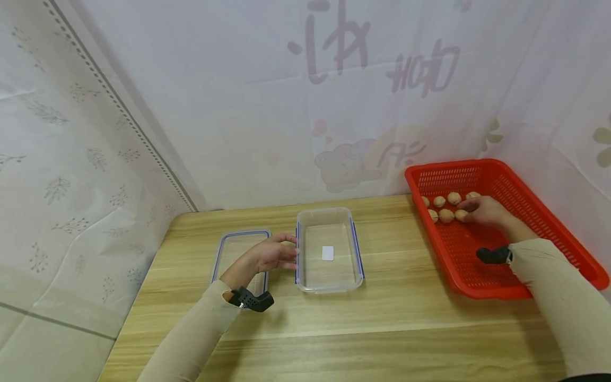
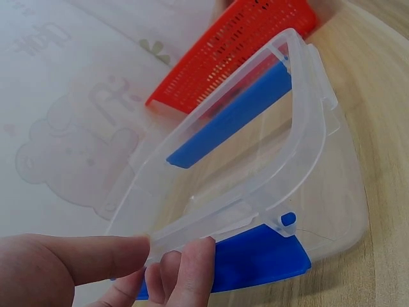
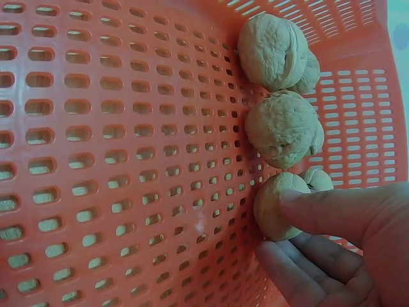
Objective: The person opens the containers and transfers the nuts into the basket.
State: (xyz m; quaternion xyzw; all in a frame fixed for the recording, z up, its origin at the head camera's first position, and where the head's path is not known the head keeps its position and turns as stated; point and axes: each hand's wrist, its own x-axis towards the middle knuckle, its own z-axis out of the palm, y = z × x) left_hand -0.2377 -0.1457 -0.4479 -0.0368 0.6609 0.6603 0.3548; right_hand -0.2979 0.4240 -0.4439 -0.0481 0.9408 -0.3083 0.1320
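Note:
A clear plastic food container [image 1: 329,289] with blue side latches stands uncovered on the table. My left hand [image 1: 274,253] is at its left side, the fingertips touching the rim and blue latch [image 2: 255,262]. Inside the red basket [image 1: 458,265], my right hand [image 1: 491,213] pinches a walnut [image 3: 271,208] between thumb and fingers, at the end of the front row. Beside it sit other walnuts [image 3: 281,128] in two rows along the basket's left part; the hand partly hides some of them.
A clear lid [image 1: 238,239] with a blue seal lies left of the container, partly under my left forearm. The wooden table [image 1: 382,339] meets a patterned white cloth [image 1: 238,132] at the back. The basket's raised walls stand at the right.

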